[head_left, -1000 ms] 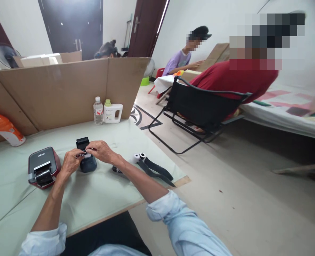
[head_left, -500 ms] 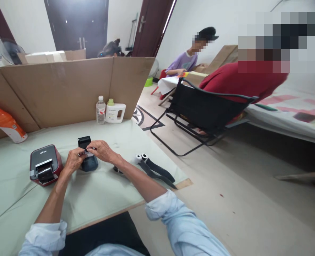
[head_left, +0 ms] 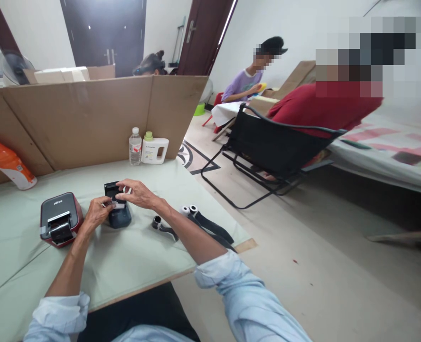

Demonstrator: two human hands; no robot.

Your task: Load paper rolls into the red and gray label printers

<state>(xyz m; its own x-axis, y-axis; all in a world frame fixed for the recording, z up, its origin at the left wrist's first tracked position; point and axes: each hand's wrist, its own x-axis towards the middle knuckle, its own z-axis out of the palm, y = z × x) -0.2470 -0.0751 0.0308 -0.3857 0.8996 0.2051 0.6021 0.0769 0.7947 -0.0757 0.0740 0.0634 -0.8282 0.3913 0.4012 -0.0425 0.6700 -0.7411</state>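
At left of the frame, a red printer (head_left: 60, 219) sits near the left hand (head_left: 95, 214), which pinches a small white strip (head_left: 118, 205) over the dark device (head_left: 116, 209); the right hand (head_left: 138, 194), fingers curled, grips its top. Bare table (head_left: 132, 266) runs to the near edge; black straps (head_left: 206, 229) lie right

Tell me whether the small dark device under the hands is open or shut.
Open: the small dark device has its lid raised upright behind both hands, left hand and right hand.
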